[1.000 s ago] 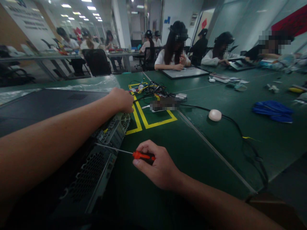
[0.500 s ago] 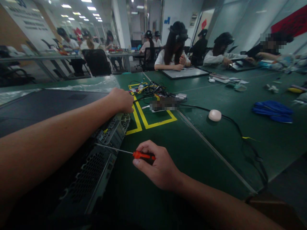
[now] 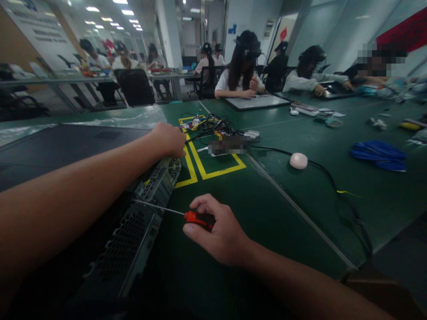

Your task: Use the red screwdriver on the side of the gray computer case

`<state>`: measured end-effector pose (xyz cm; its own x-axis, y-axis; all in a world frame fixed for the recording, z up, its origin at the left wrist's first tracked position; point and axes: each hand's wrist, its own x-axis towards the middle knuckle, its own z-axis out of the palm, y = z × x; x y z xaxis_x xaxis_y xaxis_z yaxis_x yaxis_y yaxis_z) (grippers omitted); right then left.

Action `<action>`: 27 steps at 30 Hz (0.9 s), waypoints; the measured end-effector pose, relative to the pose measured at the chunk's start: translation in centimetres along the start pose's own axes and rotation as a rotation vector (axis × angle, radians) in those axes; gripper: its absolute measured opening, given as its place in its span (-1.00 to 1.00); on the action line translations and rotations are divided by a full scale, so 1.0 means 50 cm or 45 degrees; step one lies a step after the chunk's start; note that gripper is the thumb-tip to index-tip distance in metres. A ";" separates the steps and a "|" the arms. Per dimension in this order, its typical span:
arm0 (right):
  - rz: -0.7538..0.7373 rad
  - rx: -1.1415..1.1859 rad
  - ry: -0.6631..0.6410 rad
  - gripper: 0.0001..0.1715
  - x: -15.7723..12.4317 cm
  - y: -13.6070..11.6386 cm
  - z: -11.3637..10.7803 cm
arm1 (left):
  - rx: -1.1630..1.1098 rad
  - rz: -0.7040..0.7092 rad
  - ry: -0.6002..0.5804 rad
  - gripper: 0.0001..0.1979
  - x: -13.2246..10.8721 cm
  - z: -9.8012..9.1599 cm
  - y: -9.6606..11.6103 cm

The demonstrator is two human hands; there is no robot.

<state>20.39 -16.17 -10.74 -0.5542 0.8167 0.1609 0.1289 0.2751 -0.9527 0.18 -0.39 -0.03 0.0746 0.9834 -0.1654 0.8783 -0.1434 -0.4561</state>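
So the left arm [image 3: 83, 191] is stretched way out across the front, with the left hand [image 3: 168, 138] palm-down at the far end and its fingers bent over out of sight. The right hand [image 3: 218, 233] sits closer in, fingers curled tight, thumb pointing left, and the right arm [image 3: 300, 284] comes in from the lower right.

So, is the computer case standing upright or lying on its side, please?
On its side: the computer case lies flat, broad panel up, left hand atop.

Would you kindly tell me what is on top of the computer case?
The left hand rests on the top edge of the computer case, its forearm crossing over the panel. Anything beneath the palm is hidden.
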 end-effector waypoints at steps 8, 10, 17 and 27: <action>-0.076 -0.004 0.014 -0.83 0.002 0.001 -0.002 | 0.014 0.006 -0.003 -0.37 0.006 0.002 -0.002; -0.079 -0.001 0.014 -0.82 0.002 0.000 -0.003 | 0.019 -0.002 -0.006 -0.36 0.006 0.002 -0.002; -0.074 0.001 0.008 -0.82 0.001 -0.002 -0.004 | -0.092 0.007 0.018 -0.38 0.006 0.004 -0.004; -0.073 0.014 0.003 -0.81 0.002 -0.002 -0.003 | 0.066 0.030 -0.007 -0.34 0.002 0.000 -0.001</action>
<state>20.44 -16.05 -10.60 -0.5582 0.8011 0.2160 0.0882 0.3162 -0.9446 0.15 -0.28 -0.05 0.0923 0.9790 -0.1817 0.8505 -0.1724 -0.4969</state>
